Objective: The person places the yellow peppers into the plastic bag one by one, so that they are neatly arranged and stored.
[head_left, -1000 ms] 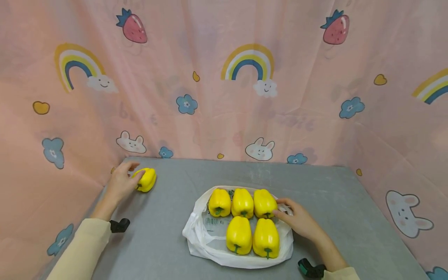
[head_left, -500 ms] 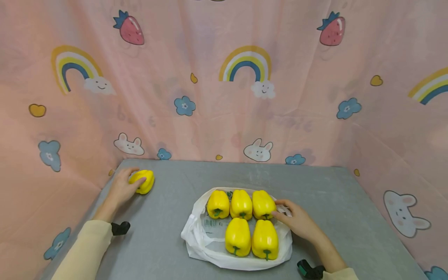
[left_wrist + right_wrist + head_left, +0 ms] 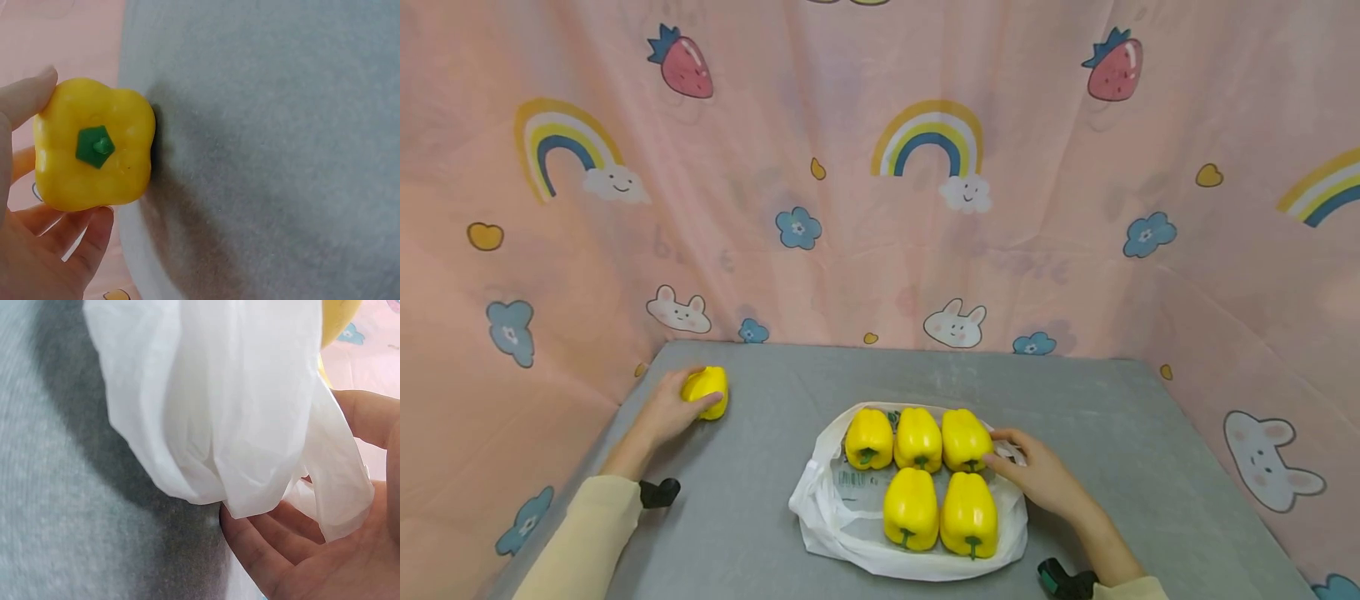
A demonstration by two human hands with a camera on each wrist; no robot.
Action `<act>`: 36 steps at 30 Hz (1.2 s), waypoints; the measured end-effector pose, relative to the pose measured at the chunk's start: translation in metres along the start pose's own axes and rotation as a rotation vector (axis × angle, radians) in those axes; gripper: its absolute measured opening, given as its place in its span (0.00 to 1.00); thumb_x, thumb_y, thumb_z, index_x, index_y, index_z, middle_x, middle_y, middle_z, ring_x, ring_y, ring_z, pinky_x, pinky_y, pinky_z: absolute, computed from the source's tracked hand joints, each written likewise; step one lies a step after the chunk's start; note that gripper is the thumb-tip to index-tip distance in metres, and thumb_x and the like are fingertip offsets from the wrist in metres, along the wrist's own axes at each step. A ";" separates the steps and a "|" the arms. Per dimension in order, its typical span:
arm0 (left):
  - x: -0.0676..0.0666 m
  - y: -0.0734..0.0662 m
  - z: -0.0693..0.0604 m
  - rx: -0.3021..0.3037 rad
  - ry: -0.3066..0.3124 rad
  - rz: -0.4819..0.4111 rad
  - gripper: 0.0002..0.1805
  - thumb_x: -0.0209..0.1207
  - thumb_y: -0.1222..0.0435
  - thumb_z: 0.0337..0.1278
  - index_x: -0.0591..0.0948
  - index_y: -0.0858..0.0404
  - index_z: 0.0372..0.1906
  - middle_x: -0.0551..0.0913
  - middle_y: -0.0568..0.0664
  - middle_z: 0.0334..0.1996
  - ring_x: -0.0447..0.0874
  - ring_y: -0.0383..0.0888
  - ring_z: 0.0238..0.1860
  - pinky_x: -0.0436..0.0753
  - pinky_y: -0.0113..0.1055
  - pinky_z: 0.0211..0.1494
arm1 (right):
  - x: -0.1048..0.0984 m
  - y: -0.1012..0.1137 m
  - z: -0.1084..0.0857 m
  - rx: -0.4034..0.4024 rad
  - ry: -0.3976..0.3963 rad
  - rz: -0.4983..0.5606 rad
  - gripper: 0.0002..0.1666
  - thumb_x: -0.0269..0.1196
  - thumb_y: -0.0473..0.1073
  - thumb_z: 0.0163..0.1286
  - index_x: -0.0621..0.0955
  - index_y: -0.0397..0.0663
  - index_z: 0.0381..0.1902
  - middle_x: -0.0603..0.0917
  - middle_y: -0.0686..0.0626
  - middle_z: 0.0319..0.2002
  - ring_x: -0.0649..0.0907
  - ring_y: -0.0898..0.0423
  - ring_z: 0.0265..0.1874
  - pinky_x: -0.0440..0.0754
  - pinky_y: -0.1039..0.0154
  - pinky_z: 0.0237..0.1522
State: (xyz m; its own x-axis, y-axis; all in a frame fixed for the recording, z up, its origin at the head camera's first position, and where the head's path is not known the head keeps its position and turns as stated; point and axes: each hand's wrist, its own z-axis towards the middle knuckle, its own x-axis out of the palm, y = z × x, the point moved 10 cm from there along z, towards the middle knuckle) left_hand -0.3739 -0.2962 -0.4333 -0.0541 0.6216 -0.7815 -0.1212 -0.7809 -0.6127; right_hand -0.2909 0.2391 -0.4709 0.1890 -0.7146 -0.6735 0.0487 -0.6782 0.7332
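Observation:
At the far left of the table, my left hand (image 3: 667, 411) grips a yellow bell pepper (image 3: 707, 392), thumb on one side and fingers on the other. The left wrist view shows this bell pepper (image 3: 125, 165) with its green stem facing the camera. My right hand (image 3: 1047, 472) is at the right edge of a white plastic bag (image 3: 820, 508), its thumb and a fingertip by the upper right bell pepper (image 3: 966, 437). In the right wrist view, its relaxed fingers (image 3: 253, 547) lie behind the hanging bag folds (image 3: 250, 412). Several yellow bell peppers (image 3: 911, 508) sit in two rows on the bag.
The grey table (image 3: 752, 500) meets a pink patterned curtain (image 3: 850, 275) at the back and on both sides. A black wrist camera mount (image 3: 659, 493) sits by the left wrist, and another mount (image 3: 1063, 579) by the right one.
The left hand has moved slightly nearer, and the bell pepper in it has turned so its stem end no longer shows in the head view. The right hand stays where it was.

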 end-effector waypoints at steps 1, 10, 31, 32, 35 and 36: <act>0.001 0.001 0.000 -0.001 0.004 0.003 0.40 0.61 0.50 0.70 0.64 0.73 0.73 0.65 0.74 0.68 0.65 0.69 0.64 0.66 0.68 0.66 | 0.000 0.000 0.000 0.000 -0.001 0.000 0.39 0.61 0.63 0.73 0.73 0.40 0.68 0.71 0.32 0.69 0.68 0.30 0.69 0.69 0.29 0.63; 0.006 0.005 -0.004 -0.044 0.020 -0.008 0.42 0.61 0.48 0.69 0.63 0.71 0.75 0.62 0.73 0.70 0.62 0.69 0.66 0.65 0.68 0.67 | 0.000 0.000 0.000 0.001 -0.001 0.003 0.39 0.62 0.63 0.73 0.73 0.40 0.68 0.71 0.32 0.69 0.67 0.29 0.69 0.68 0.28 0.63; 0.019 -0.033 -0.008 0.020 0.020 -0.011 0.39 0.65 0.50 0.66 0.68 0.68 0.73 0.68 0.68 0.69 0.67 0.65 0.65 0.68 0.64 0.67 | 0.000 0.002 0.001 -0.022 -0.005 0.013 0.39 0.62 0.62 0.73 0.73 0.37 0.68 0.72 0.32 0.69 0.67 0.30 0.69 0.67 0.29 0.64; 0.020 -0.034 -0.009 0.021 0.021 -0.009 0.39 0.65 0.50 0.66 0.68 0.67 0.73 0.68 0.68 0.68 0.67 0.65 0.64 0.68 0.64 0.67 | 0.000 0.001 0.002 -0.023 -0.004 0.013 0.39 0.62 0.62 0.73 0.73 0.37 0.68 0.72 0.32 0.69 0.67 0.30 0.70 0.67 0.29 0.64; 0.024 -0.040 -0.010 0.036 0.021 0.003 0.38 0.65 0.49 0.65 0.69 0.66 0.72 0.69 0.67 0.68 0.68 0.64 0.63 0.70 0.64 0.65 | 0.000 0.001 0.002 -0.023 0.000 0.016 0.39 0.62 0.62 0.73 0.73 0.38 0.68 0.72 0.32 0.69 0.67 0.30 0.70 0.67 0.28 0.64; 0.025 -0.042 -0.011 0.044 0.019 0.005 0.38 0.65 0.49 0.65 0.70 0.66 0.72 0.69 0.67 0.67 0.68 0.64 0.62 0.70 0.63 0.65 | 0.001 0.001 0.002 -0.023 0.002 0.017 0.39 0.62 0.62 0.73 0.73 0.38 0.68 0.72 0.32 0.69 0.67 0.30 0.70 0.67 0.29 0.64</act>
State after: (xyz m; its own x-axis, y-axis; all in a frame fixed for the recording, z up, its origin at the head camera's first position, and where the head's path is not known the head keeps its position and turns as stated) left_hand -0.3592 -0.2485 -0.4281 -0.0356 0.6163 -0.7867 -0.1645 -0.7801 -0.6036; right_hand -0.2926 0.2377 -0.4707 0.1915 -0.7256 -0.6609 0.0678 -0.6620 0.7465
